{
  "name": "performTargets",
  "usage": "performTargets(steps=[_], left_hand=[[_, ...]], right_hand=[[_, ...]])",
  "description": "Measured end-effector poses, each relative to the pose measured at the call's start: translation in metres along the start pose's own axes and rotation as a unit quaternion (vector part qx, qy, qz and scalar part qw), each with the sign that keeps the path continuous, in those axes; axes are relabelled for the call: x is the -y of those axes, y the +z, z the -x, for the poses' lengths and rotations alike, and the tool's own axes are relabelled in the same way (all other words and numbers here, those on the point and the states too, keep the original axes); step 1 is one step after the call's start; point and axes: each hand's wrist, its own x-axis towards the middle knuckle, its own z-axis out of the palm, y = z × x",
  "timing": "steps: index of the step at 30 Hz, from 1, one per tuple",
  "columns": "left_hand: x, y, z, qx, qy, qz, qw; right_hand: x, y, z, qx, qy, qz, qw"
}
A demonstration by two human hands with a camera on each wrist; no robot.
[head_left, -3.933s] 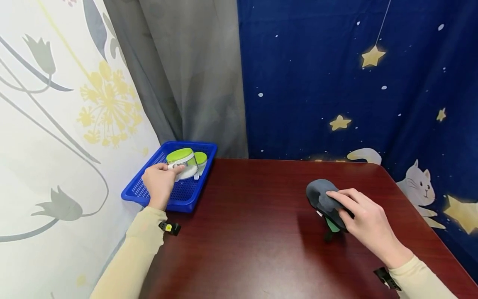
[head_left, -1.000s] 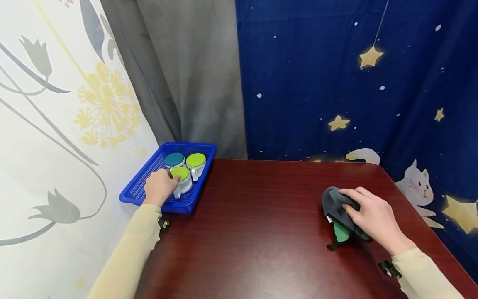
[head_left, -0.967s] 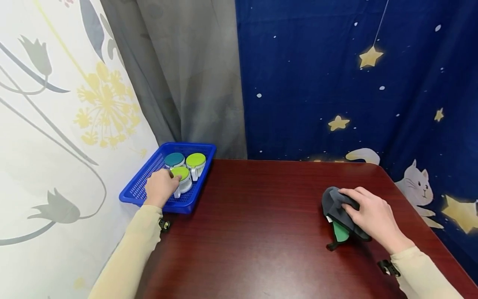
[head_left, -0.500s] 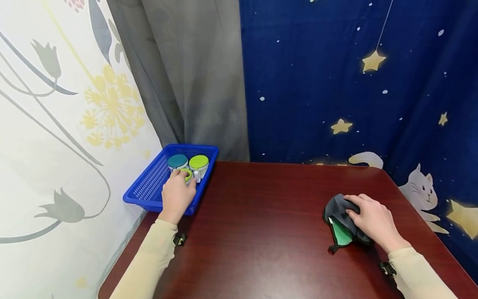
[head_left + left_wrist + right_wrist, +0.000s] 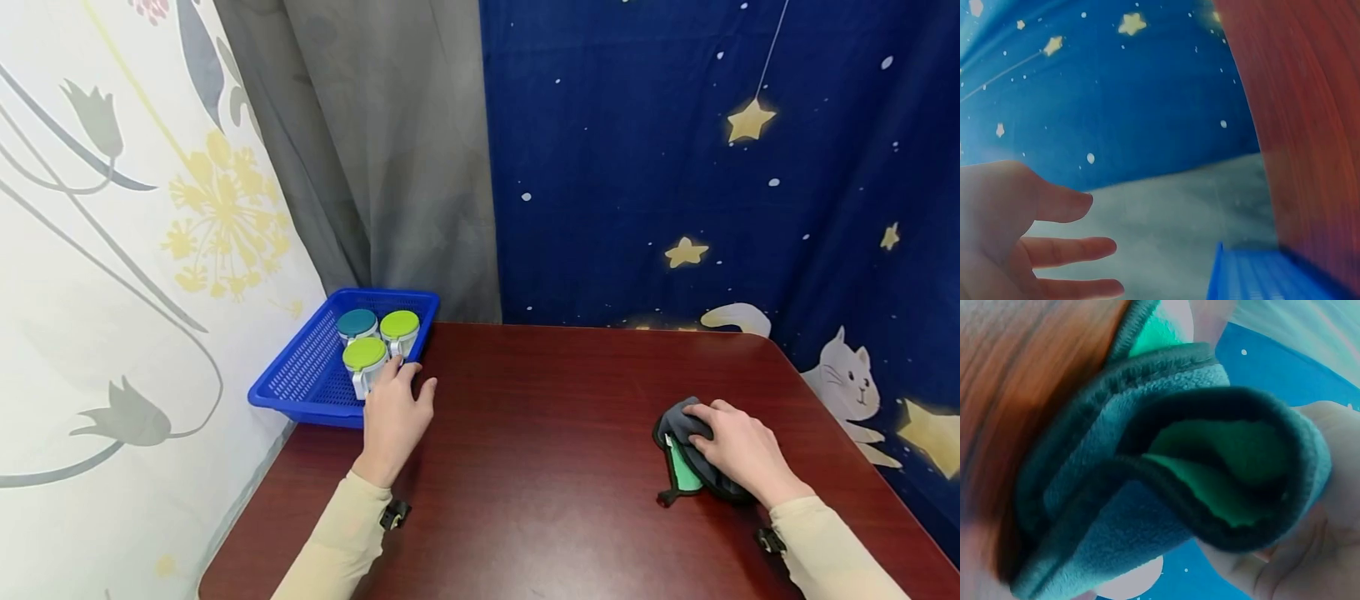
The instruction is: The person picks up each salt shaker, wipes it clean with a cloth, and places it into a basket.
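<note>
My left hand hovers just right of the blue basket's near corner, fingers spread and holding nothing; the left wrist view shows its thumb and fingers apart. In the blue basket stand three lidded jars with white handles: a lime-lidded jar nearest the hand, another lime-lidded jar behind it, and a teal-lidded jar at back left. On the right, my right hand grips a folded grey cleaning cloth with a green underside and dark edging. In the right wrist view the cloth is bunched into folds.
Everything stands on a dark red-brown wooden table. A white flowered curtain borders the left side; a grey curtain and a blue starry curtain hang behind the far edge.
My left hand has let go of the near lime-lidded jar, now set down in the basket, and moved right and nearer. My right hand has lowered the cloth toward the table.
</note>
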Motion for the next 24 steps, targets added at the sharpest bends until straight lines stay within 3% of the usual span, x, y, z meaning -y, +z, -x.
performTargets(steps=[13, 20, 24], left_hand=[[-0.038, 0.020, 0.030, 0.002, 0.076, 0.031, 0.9966], [-0.057, 0.025, 0.045, 0.042, 0.063, 0.041, 0.9963], [-0.065, 0.030, 0.051, 0.065, 0.057, 0.039, 0.9955]], right_hand=[[0.010, 0.011, 0.008, 0.018, -0.005, 0.017, 0.9997], [0.024, -0.001, 0.012, 0.064, 0.019, 0.005, 0.9978], [0.039, -0.008, 0.016, 0.051, 0.037, 0.006, 0.9980]])
